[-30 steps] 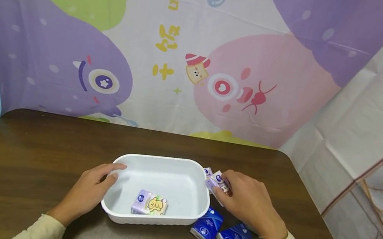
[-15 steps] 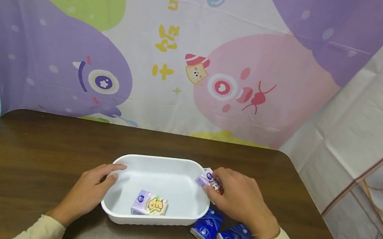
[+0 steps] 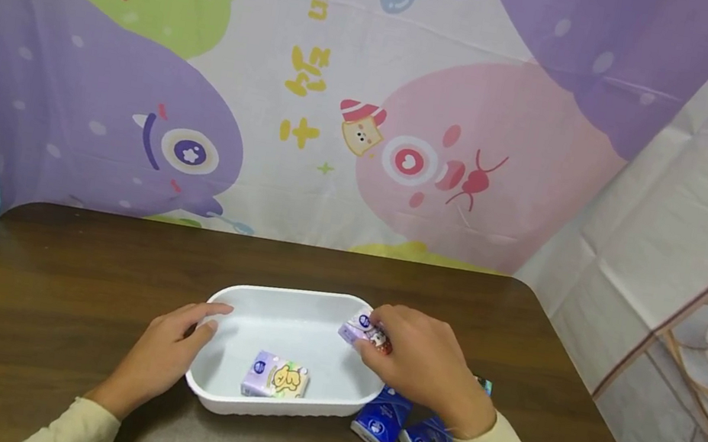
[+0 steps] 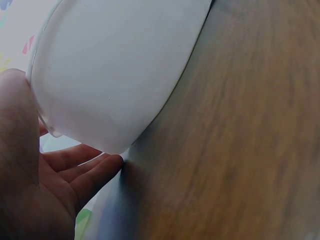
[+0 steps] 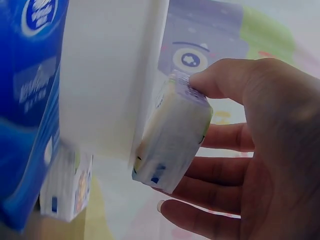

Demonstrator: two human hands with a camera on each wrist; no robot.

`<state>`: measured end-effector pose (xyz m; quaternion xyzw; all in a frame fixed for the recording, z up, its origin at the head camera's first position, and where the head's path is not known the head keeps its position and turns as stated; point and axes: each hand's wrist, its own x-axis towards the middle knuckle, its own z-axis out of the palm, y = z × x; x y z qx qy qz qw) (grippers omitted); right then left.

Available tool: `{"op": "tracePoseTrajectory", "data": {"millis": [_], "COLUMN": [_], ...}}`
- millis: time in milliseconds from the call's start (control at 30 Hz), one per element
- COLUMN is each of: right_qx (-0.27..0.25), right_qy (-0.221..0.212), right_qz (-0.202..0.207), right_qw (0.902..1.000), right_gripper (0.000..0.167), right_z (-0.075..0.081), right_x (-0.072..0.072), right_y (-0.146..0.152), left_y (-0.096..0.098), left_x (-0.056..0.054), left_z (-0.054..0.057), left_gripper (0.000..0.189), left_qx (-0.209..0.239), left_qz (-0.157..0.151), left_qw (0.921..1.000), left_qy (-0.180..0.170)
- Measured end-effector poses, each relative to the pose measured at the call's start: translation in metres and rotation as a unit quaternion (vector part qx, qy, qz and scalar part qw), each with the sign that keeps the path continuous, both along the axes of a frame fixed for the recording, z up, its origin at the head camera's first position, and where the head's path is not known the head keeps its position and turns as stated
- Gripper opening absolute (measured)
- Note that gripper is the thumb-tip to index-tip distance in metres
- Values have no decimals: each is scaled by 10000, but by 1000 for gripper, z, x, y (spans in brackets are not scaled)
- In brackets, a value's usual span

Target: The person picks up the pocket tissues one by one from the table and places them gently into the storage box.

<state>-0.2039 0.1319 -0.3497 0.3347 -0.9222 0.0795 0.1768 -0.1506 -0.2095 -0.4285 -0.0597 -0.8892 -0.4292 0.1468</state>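
A white plastic tub (image 3: 308, 334) stands on the table with a purple-and-cream tissue pack (image 3: 276, 377) lying inside. My left hand (image 3: 166, 353) holds the tub's left end, thumb and forefinger over the rim; in the left wrist view its other fingers (image 4: 95, 175) lie along the outer wall. Between thumb and fingers my right hand (image 3: 425, 364) grips a second small tissue pack (image 3: 358, 327), over the tub's far right corner. The right wrist view shows this pack (image 5: 177, 132) tilted, level with the tub's rim.
Two blue tissue packs (image 3: 379, 422) lie at the tub's near right corner, one partly under the right forearm. Another small pack (image 5: 67, 182) stands beyond the tub in the right wrist view. A cartoon-printed cloth (image 3: 303, 190) hangs behind the brown table (image 3: 75, 269).
My right hand has carried the tissue pack leftward, from beside the tub to over its rim. The left hand, the tub and the pack inside have stayed in place.
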Motion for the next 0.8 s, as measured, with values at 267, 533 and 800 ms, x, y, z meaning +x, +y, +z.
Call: {"op": "tracePoseTrajectory", "data": {"millis": [267,533,800], "right_qx": [37,143,264], "right_qy": [11,-163,-163], "right_qz": [193,283,545], "right_qw": [9998,9994,9980], "right_gripper": [36,36,36], "right_z": [-1,-3,-8], "right_x": [2,2,-1], "right_y": [-13,-21,-33], "left_y": [1,1,0], "left_x": [0,0,0], "left_z": [-1,1,1], "left_gripper": [29,29,29], "left_qx": [24,-9,4], "left_qz": [-39,-47,-32], "left_qw": [10000,10000,10000], "left_qy": [1,-26,-80]}}
